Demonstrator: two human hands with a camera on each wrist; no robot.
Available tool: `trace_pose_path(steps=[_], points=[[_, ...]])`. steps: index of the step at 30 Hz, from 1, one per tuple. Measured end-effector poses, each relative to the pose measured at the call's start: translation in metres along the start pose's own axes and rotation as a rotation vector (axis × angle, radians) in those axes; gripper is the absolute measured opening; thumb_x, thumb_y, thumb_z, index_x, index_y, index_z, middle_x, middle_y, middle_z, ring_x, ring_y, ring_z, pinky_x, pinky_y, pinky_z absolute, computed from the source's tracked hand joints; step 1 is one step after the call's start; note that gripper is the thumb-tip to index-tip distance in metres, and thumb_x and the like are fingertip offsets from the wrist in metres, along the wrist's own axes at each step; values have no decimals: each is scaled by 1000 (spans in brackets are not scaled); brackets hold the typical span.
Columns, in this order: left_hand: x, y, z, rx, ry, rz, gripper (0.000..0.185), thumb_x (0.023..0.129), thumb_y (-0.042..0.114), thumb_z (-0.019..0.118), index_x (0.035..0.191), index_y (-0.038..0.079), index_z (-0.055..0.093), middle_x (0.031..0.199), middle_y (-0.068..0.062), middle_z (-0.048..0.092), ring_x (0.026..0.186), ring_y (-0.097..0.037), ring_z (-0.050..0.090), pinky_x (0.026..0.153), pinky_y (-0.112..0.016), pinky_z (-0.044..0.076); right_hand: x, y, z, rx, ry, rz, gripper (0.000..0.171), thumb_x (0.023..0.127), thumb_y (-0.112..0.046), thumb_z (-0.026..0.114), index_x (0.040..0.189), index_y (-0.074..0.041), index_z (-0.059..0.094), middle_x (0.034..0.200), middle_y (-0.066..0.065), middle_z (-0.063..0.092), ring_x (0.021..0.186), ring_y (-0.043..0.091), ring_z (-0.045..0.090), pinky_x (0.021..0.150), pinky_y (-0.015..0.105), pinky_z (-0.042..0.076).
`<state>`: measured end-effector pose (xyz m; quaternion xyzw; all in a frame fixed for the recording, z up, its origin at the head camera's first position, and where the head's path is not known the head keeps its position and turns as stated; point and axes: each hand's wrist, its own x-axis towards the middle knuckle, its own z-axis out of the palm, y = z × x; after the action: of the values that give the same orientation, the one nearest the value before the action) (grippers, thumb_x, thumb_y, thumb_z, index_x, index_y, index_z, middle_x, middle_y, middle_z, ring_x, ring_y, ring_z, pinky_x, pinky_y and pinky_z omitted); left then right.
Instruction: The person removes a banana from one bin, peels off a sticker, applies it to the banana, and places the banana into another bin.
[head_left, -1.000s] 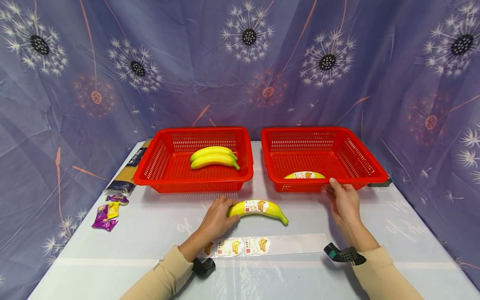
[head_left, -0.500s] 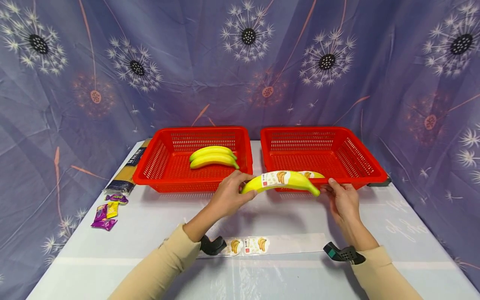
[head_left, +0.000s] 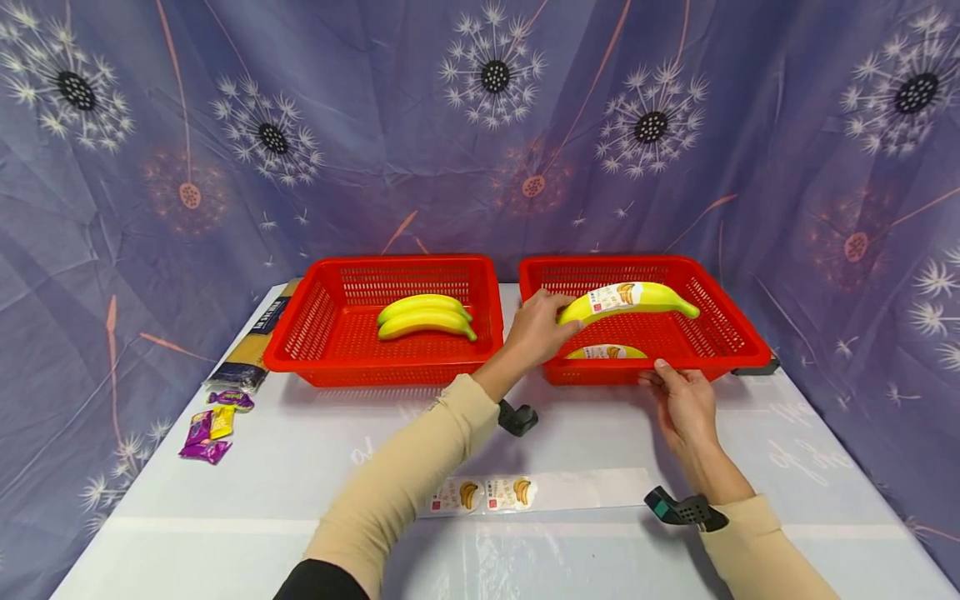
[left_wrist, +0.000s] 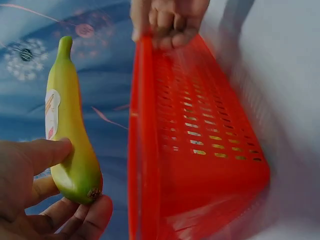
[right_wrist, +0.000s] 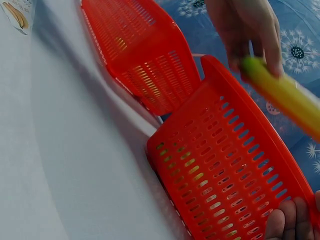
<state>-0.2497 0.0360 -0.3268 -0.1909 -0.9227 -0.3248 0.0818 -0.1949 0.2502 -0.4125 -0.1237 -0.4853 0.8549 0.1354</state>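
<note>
My left hand [head_left: 538, 325] grips one end of a yellow banana [head_left: 660, 297] that has a white label on it, holding it above the right red basket [head_left: 720, 360]. In the left wrist view the thumb and fingers wrap the banana's [left_wrist: 75, 117] blunt end, its stem pointing away. Inside that basket lies another labelled banana [head_left: 633, 352], partly hidden by the front wall. My right hand [head_left: 686, 404] holds the basket's front rim, thumb on top and fingers curled beneath, as the right wrist view shows at the basket's [right_wrist: 220, 165] edge.
A second red basket [head_left: 382, 367] on the left holds two bananas [head_left: 427, 321] without visible labels. A strip of banana stickers [head_left: 592, 490] lies on the white table [head_left: 600, 558]. Wrapped candies [head_left: 201, 427] and a dark-and-gold packet [head_left: 247, 354] sit at the left edge.
My left hand has lifted the labelled banana off the table and carried it right and away, over the right basket. My right hand has stayed on the rim.
</note>
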Motion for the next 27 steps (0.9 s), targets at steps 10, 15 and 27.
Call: trace_pose_path(steps=[10, 15, 27], points=[[33, 4, 35, 261, -78, 9, 30, 88, 32, 65, 109, 12, 67, 100, -3, 63, 94, -15, 57, 82, -28, 46, 0, 2, -1, -8, -21, -40, 11, 88, -6, 63, 95, -4, 55, 68, 4, 70, 61, 13, 67, 64, 24, 55], [38, -2, 44, 419, -129, -19, 28, 88, 34, 63, 106, 13, 69, 102, -3, 65, 96, -16, 60, 90, -29, 48, 0, 2, -1, -13, -22, -43, 16, 88, -7, 63, 100, 0, 54, 69, 5, 70, 62, 14, 67, 64, 24, 56], [39, -4, 52, 496, -159, -37, 28, 87, 30, 64, 112, 18, 69, 105, 2, 71, 89, -16, 64, 84, -31, 53, 0, 2, 0, -5, -11, -41, 17, 89, -5, 60, 102, 3, 53, 68, 6, 70, 59, 15, 66, 63, 25, 56]])
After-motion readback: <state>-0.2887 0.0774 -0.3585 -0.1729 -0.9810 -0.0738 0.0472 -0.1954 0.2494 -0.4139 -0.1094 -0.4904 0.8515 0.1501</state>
